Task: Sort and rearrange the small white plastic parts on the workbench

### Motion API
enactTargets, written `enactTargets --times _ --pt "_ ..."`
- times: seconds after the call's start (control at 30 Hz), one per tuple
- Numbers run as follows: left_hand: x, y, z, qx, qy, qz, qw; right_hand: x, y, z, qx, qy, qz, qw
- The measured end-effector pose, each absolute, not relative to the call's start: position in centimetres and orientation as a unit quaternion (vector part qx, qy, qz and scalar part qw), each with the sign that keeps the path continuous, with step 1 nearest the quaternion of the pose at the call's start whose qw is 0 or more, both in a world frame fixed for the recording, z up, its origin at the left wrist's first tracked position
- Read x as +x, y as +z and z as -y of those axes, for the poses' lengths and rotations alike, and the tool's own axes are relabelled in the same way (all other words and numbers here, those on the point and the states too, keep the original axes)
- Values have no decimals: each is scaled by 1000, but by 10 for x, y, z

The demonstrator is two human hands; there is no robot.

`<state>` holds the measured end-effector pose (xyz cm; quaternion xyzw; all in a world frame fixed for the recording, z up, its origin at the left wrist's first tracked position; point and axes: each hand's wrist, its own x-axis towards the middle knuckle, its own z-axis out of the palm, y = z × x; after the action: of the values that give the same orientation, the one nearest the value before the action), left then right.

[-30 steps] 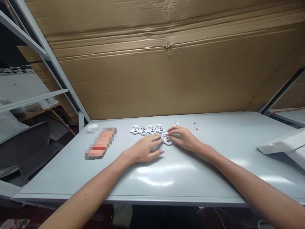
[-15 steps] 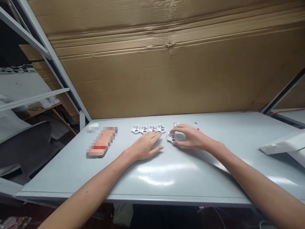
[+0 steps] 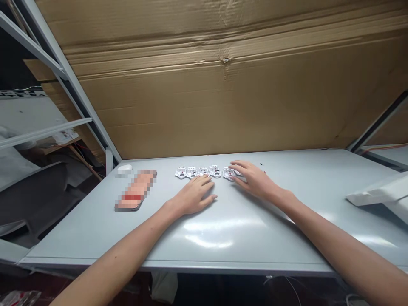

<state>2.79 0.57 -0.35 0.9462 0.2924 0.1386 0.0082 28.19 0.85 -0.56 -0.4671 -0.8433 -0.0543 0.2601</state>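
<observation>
Several small white plastic pieces with cut-outs and round loops lie in a row at the back of the table; one is the leftmost white piece point(image 3: 181, 172). My left hand point(image 3: 194, 197) rests flat in front of them, fingers stretched out, its fingertips close to the middle pieces. Slightly apart at the row's right end lies another white piece point(image 3: 228, 173). My right hand point(image 3: 253, 178) is beside it, thumb and fingers spread at its right edge; whether the thumb touches it I cannot tell. One more piece is mostly hidden behind the right fingers.
A pixelated orange-pink flat object point(image 3: 137, 191) lies at the left, with a small white item point(image 3: 125, 170) behind it. Cardboard point(image 3: 223, 110) walls off the back. White packaging point(image 3: 379, 191) sits at the right. A tiny dark bit point(image 3: 262, 164) lies behind my right hand.
The white piece at my right hand has moved back, into line with the row. My right hand has gone back with it, and its fingers have spread. My left hand is nearly still.
</observation>
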Motion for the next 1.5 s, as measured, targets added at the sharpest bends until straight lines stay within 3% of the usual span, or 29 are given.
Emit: enactTargets --times 0.33,1.5 --pt "27 -4 -4 943 111 -313 9 266 1 13 -449 -18 884 128" --pt "28 -2 -3 940 101 -324 21 266 -22 -5 -412 -7 891 191"
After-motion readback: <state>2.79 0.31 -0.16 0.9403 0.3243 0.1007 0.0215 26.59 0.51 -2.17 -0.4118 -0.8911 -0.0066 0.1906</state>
